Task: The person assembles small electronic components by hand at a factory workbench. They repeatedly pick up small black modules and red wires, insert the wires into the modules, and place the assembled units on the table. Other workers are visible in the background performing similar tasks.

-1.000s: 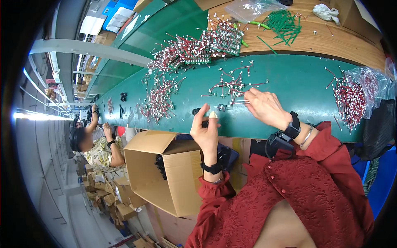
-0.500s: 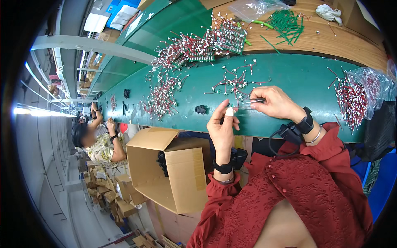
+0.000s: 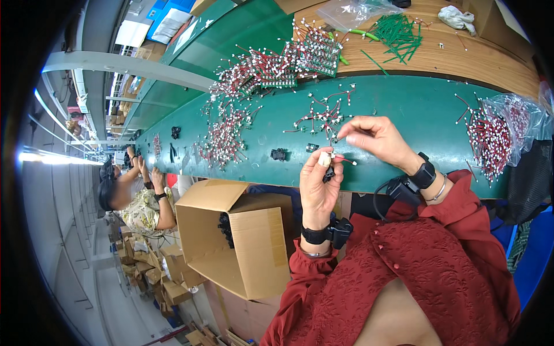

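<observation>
My left hand [image 3: 318,187], its thumb wrapped in white, pinches a short red wire lead [image 3: 345,160] with a white plug on its free end. A small black part [image 3: 329,174] is also held within its curled fingers. Above it, my right hand [image 3: 378,138] is bent over the bench with thumb and fingertips close together, beside a loose cluster of small boards with red wires [image 3: 326,115]. What lies between those fingertips is too small to make out. To the left on the bench are a black part [image 3: 279,154] and a small dark part [image 3: 311,147].
The green bench [image 3: 398,95] carries heaps of wired boards [image 3: 228,135] and stacked board panels [image 3: 320,55]. At right lies a bag of red leads [image 3: 496,132]. Green strips [image 3: 398,34] lie on a wooden board. An open carton [image 3: 254,248] stands below; co-workers [image 3: 135,196] sit farther left.
The tweezers seen in my right hand no longer show. That hand has shifted slightly left toward the loose boards. My left hand has turned and drawn nearer, with a wire lead sticking out.
</observation>
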The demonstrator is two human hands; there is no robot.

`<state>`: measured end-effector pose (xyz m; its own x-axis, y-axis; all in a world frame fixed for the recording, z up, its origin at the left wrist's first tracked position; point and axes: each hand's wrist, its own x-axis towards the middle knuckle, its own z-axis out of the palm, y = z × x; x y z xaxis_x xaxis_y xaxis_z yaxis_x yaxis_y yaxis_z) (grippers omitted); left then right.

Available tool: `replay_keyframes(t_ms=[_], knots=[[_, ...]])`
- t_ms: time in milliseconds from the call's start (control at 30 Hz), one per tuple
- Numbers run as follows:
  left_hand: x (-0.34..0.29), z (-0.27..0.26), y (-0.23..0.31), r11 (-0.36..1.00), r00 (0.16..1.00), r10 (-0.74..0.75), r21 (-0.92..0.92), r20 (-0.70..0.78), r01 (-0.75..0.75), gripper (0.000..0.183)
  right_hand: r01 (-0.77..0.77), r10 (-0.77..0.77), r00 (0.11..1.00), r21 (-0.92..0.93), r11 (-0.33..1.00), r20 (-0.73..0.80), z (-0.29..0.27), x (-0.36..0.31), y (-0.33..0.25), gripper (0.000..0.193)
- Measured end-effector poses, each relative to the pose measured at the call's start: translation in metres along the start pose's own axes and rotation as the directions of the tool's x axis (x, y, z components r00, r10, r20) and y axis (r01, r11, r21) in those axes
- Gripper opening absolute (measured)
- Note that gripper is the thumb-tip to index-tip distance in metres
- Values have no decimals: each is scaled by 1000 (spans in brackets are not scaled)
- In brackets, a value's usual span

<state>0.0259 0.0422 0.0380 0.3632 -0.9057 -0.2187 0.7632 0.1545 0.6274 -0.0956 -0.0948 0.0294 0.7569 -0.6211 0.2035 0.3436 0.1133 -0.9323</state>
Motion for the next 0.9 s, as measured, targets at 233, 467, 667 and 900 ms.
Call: replay_keyframes(t_ms=[233,467,667,900], knots=[[4,1,-2,991,992,-108,-88,-62,102,16,242,-205,962,-219,945,179,-2,-6,-8,24],[6,-2,-2,958,974,-225,-191,-30,215,15,438,-413,898,-373,818,150,2,-4,-3,19],[4,3,-2,974,972,-224,1,-73,225,18,414,-400,908,-432,801,128,-2,-5,-4,9],[0,10,-10,938,999,-10,346,-41,23,23,215,-209,976,-342,915,55,-3,-4,-3,9]])
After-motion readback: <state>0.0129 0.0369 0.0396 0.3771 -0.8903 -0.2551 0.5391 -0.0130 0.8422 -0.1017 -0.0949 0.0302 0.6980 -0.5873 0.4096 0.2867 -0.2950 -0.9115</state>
